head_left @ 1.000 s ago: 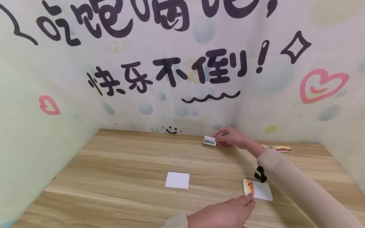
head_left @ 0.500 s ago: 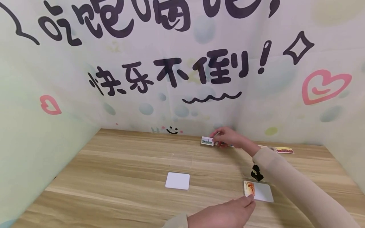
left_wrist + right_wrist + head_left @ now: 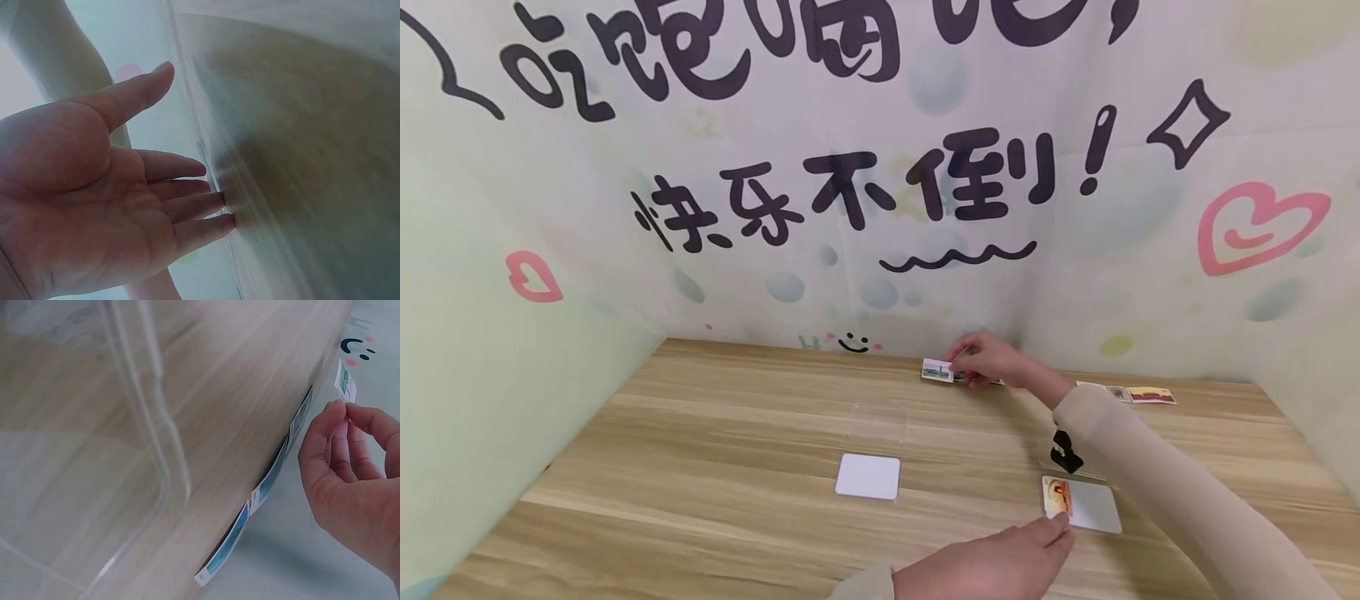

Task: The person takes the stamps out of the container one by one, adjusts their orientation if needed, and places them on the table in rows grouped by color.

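At the back of the table my right hand [image 3: 988,360] pinches a small stamp-like picture [image 3: 937,370] between thumb and forefinger. It shows a green-blue landscape with a white border. In the right wrist view the pinched picture [image 3: 344,382] is tilted up, while similar blue pictures [image 3: 270,481] lie in a row along the table's back edge. My left hand [image 3: 992,562] has its fingers straight, the tips at the near edge of a white card [image 3: 1096,507]. An orange picture [image 3: 1057,497] covers that card's left part. The left palm [image 3: 94,206] holds nothing.
A second white card [image 3: 868,477] lies left of centre, with a clear plastic rectangle [image 3: 877,421] behind it. Further pictures [image 3: 1152,396] lie at the back right. A patterned cloth wall [image 3: 737,283] stands directly behind the table.
My right hand has slid a little to the left along the back edge, and the landscape picture with it. The left hand has stayed at the white card.
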Demonstrator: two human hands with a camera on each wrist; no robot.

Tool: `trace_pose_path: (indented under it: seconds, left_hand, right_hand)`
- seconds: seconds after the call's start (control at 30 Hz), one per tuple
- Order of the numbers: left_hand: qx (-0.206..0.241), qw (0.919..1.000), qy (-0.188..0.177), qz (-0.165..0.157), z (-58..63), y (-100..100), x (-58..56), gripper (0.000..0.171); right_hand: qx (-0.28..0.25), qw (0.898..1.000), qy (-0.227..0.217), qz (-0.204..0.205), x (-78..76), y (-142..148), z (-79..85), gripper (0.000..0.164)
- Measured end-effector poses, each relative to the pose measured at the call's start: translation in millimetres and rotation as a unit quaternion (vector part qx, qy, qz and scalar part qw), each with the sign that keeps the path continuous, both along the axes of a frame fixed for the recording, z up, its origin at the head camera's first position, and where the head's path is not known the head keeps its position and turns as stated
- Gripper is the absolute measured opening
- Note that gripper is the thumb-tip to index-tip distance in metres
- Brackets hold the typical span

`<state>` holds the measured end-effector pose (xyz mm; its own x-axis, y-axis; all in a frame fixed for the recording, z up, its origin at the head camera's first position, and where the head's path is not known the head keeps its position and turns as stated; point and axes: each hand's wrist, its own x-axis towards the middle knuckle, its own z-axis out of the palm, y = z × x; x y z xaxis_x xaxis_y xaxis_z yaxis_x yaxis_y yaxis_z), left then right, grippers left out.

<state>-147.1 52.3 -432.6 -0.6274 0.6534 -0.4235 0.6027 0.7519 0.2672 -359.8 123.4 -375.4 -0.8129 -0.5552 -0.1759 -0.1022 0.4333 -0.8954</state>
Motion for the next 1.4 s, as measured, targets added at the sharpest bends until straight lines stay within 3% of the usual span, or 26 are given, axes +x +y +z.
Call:
trace_pose_path:
  seconds: [0.17,0.27,0.37,0.53,0.63,0.73,0.9,1.03,1.17,1.4]
  left_hand:
    - [-0.005,0.9999,0.005,-0.009,-33.2,6.1,-14.1,0.089]
    - [0.0,0.9999,-0.006,-0.013,-44.4,6.9,-21.0,0.09]
    - [-0.001,0.9999,-0.005,-0.011,-38.4,5.9,-18.2,0.09]
    - [0.002,0.9999,-0.005,-0.011,2.3,-0.9,-1.0,0.084]
    - [0.004,0.9999,-0.004,-0.013,13.1,-3.5,3.7,0.082]
    - [0.005,0.9999,-0.001,-0.011,3.5,-2.7,1.5,0.082]
    - [0.002,0.9996,0.011,-0.025,-28.3,2.1,-11.0,0.083]
    - [0.006,0.9992,0.01,-0.039,-44.4,3.3,-18.2,0.083]
    - [0.013,0.9991,0.0,-0.041,-49.7,2.9,-19.9,0.083]
    - [0.006,0.9993,0.007,-0.037,-48.2,2.9,-15.8,0.082]
  right_hand:
    - [-0.007,1.0,-0.003,0.005,-2.0,-2.5,-3.6,0.026]
    - [-0.009,1.0,-0.007,0.007,-3.9,-4.6,-5.8,0.024]
    - [-0.008,1.0,-0.009,0.007,-4.7,-7.1,-6.5,0.023]
    - [-0.005,1.0,-0.018,-0.008,-3.8,-11.1,-7.2,0.023]
    - [-0.004,1.0,-0.023,-0.016,-4.1,-13.0,-8.8,0.022]
    - [-0.003,0.999,-0.023,-0.023,-4.0,-14.6,-9.5,0.022]
    - [0.002,0.999,-0.017,-0.035,-3.1,-16.9,-9.1,0.022]
    - [0.0,0.999,-0.018,-0.045,-3.1,-19.1,-10.0,0.02]
    - [-0.005,0.998,-0.015,-0.055,-2.4,-21.2,-10.1,0.019]
    - [0.01,0.998,0.004,-0.066,1.9,-24.5,-7.2,0.019]
